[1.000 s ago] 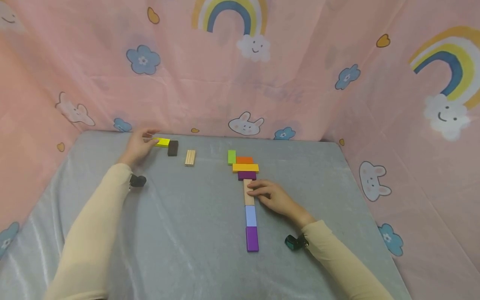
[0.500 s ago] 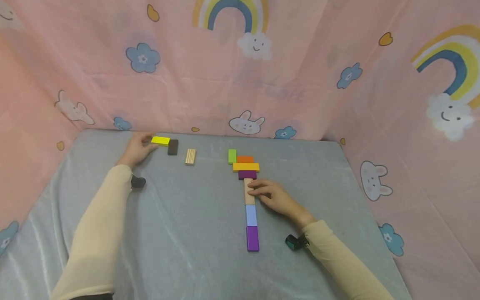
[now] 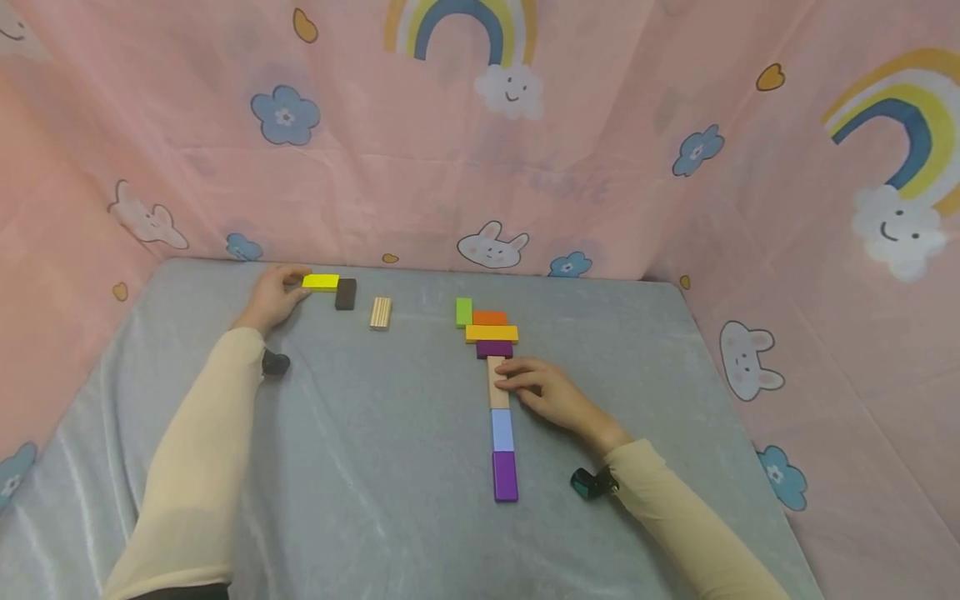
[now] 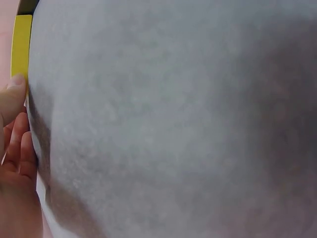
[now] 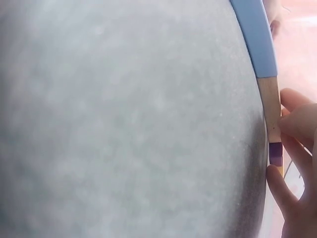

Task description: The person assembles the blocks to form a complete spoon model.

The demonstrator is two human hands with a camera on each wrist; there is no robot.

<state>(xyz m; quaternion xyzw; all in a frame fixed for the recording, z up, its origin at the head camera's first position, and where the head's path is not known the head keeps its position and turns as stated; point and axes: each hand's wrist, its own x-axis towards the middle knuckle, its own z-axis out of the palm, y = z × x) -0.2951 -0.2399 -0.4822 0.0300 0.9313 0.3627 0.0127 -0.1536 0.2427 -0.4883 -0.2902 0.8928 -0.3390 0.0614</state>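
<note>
At the far left of the table, my left hand [image 3: 272, 296] pinches the left end of a yellow block [image 3: 321, 282] between thumb and fingers. The block's right end meets a dark brown block [image 3: 346, 294]. In the left wrist view, the thumb [image 4: 14, 96] presses against the side of the yellow block [image 4: 21, 47]. My right hand [image 3: 551, 396] rests its extended fingertips on a plain wooden block [image 3: 497, 392]. That block lies in line with a light blue block [image 3: 502, 430] and a purple block [image 3: 505, 477]. A shorter purple block [image 3: 494, 350] touches its far end.
Beyond the row sit an amber block [image 3: 491, 333], an orange block [image 3: 490, 318] and a green block [image 3: 464, 312]. A striped wooden block [image 3: 381, 314] lies between the groups. Grey cloth [image 3: 360, 500] covers the table, and a pink printed curtain [image 3: 337, 192] stands behind it.
The left hand's fingers have shifted slightly left and closed around the yellow block's end. The right hand and the blocks have stayed in place.
</note>
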